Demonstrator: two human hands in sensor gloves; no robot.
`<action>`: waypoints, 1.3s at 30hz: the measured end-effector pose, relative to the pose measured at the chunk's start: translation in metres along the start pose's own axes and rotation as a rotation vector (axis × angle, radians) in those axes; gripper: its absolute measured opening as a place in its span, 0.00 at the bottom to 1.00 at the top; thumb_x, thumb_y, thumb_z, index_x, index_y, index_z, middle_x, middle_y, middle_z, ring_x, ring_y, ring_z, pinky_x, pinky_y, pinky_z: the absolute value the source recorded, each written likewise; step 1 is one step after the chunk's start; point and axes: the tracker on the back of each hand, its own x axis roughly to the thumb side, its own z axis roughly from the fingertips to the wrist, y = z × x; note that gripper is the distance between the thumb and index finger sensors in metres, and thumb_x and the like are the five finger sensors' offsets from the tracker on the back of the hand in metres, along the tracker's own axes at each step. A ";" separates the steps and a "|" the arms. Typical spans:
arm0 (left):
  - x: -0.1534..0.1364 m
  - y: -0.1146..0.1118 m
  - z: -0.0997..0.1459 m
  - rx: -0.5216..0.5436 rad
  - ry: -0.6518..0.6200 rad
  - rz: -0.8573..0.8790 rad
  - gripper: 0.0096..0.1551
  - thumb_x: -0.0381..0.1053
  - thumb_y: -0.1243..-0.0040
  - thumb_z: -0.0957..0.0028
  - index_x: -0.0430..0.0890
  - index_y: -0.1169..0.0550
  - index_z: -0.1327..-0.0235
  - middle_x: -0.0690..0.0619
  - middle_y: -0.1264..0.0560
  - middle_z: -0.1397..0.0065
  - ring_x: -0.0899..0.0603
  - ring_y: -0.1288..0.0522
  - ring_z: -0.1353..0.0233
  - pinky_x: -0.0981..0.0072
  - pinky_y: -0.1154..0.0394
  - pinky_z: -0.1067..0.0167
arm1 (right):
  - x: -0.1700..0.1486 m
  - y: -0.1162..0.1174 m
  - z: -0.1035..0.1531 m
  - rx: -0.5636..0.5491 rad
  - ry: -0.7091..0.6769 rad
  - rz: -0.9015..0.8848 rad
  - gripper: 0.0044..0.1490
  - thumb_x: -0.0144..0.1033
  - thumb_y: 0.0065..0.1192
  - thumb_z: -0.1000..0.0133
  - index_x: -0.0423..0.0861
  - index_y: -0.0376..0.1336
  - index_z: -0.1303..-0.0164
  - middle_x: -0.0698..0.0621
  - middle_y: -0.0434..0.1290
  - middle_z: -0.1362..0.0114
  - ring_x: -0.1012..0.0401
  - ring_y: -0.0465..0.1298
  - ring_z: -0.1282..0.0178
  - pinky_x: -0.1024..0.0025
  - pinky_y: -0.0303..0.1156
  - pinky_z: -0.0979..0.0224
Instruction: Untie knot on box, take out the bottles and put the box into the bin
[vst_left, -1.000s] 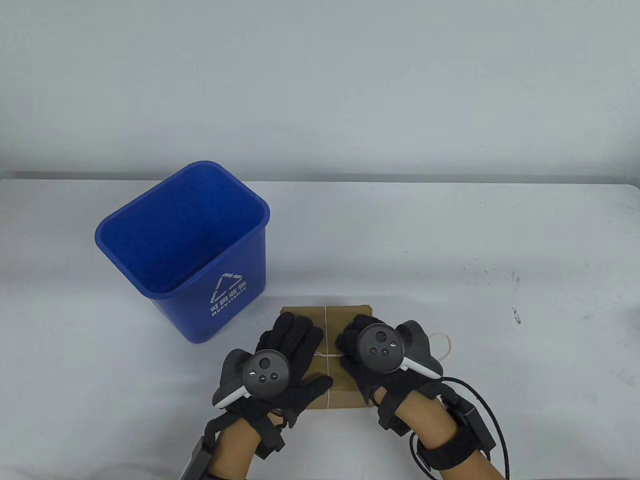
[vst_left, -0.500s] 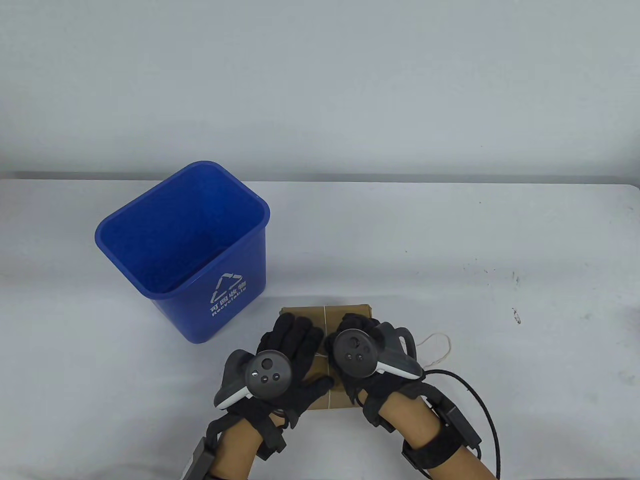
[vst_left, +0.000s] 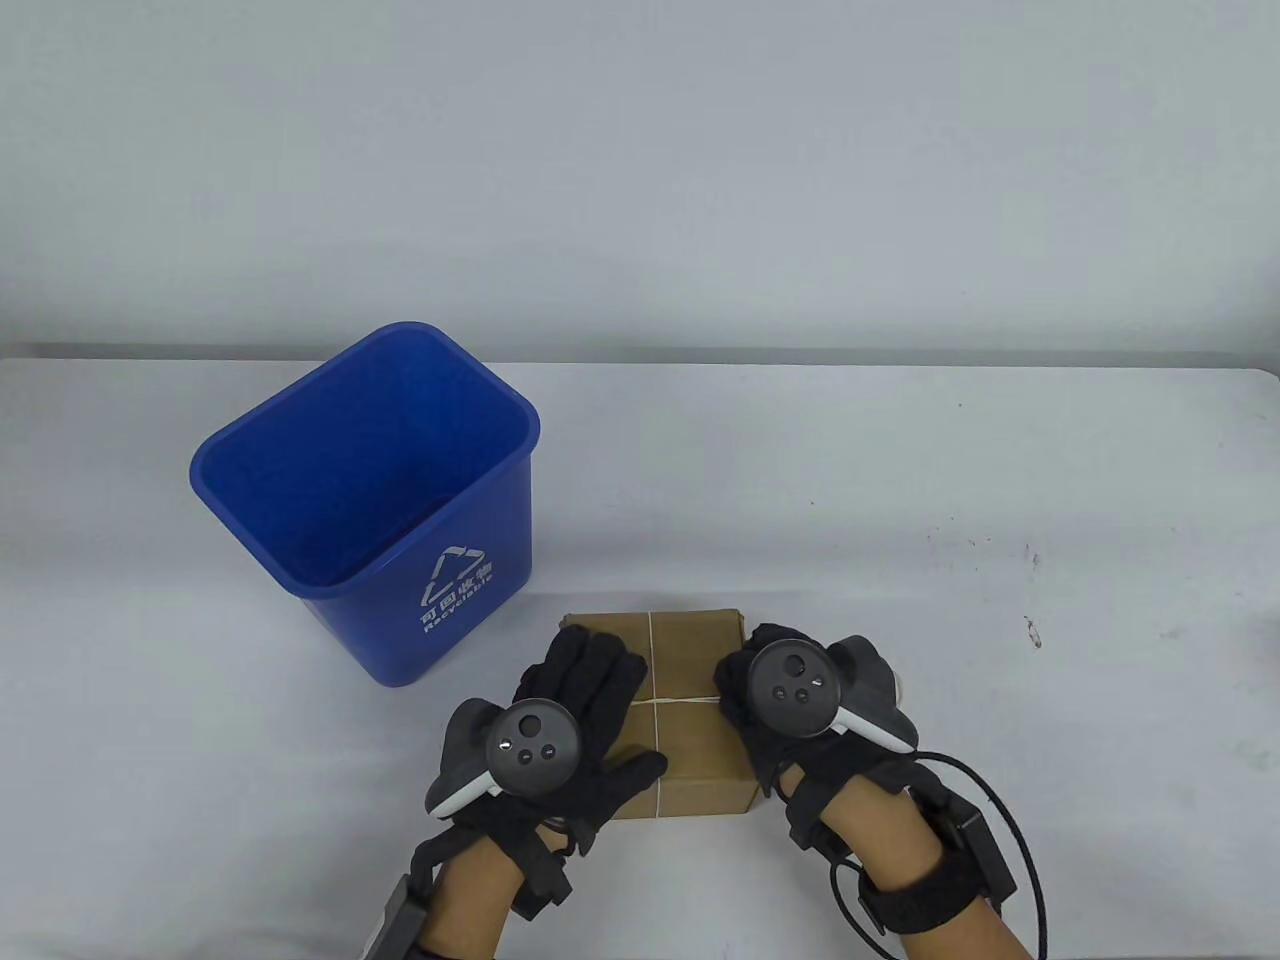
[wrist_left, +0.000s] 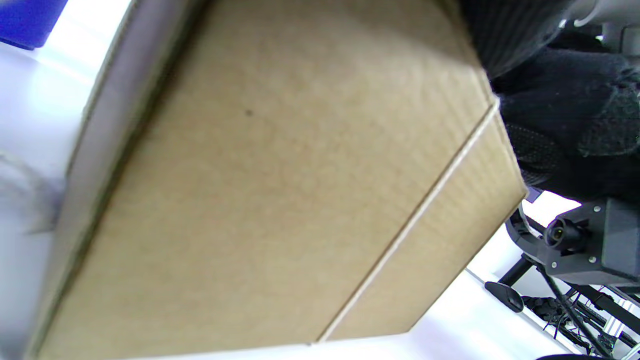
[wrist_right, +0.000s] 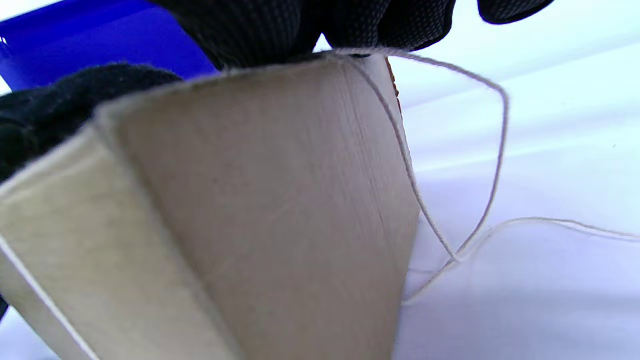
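Observation:
A brown cardboard box (vst_left: 690, 740) lies near the table's front edge, with thin white string (vst_left: 652, 640) crossed over its lid. My left hand (vst_left: 585, 675) lies flat on the left part of the lid, fingers straight. My right hand (vst_left: 740, 685) sits at the box's right edge with its fingers curled. In the right wrist view its fingertips (wrist_right: 370, 25) pinch the string (wrist_right: 500, 125) at the top edge of the box (wrist_right: 260, 200), and a slack loop hangs down to the table. The left wrist view shows the box (wrist_left: 275, 200) side with one string line (wrist_left: 425, 210). No bottles are visible.
A blue recycling bin (vst_left: 300, 590) stands open on the table (vst_left: 900, 480) just left of and behind the box; its wall (wrist_right: 100, 35) also shows in the right wrist view. A black cable (vst_left: 1020, 830) runs from my right wrist.
My right hand moved from over the middle of the lid to the box's right edge, taking the string with it. The small knot at the crossing no longer shows. The left hand stayed put.

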 end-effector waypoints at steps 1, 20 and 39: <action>0.000 0.000 0.000 0.002 -0.001 0.000 0.56 0.72 0.49 0.47 0.47 0.53 0.13 0.48 0.62 0.13 0.32 0.72 0.15 0.20 0.60 0.26 | -0.002 0.000 0.000 0.001 -0.007 -0.004 0.22 0.34 0.53 0.46 0.46 0.58 0.42 0.43 0.58 0.34 0.37 0.54 0.23 0.29 0.50 0.28; -0.002 0.000 0.003 0.020 -0.004 0.004 0.56 0.72 0.49 0.47 0.48 0.53 0.13 0.48 0.62 0.13 0.32 0.72 0.15 0.20 0.60 0.27 | -0.038 -0.005 0.002 0.032 0.069 0.005 0.21 0.34 0.55 0.46 0.45 0.61 0.43 0.43 0.61 0.34 0.36 0.57 0.24 0.29 0.52 0.28; -0.003 0.000 0.005 0.023 -0.003 0.012 0.56 0.71 0.48 0.47 0.48 0.53 0.13 0.49 0.62 0.13 0.33 0.72 0.15 0.20 0.60 0.27 | -0.095 0.011 -0.007 0.138 0.273 0.014 0.21 0.33 0.56 0.46 0.44 0.62 0.44 0.43 0.61 0.32 0.34 0.55 0.23 0.29 0.51 0.28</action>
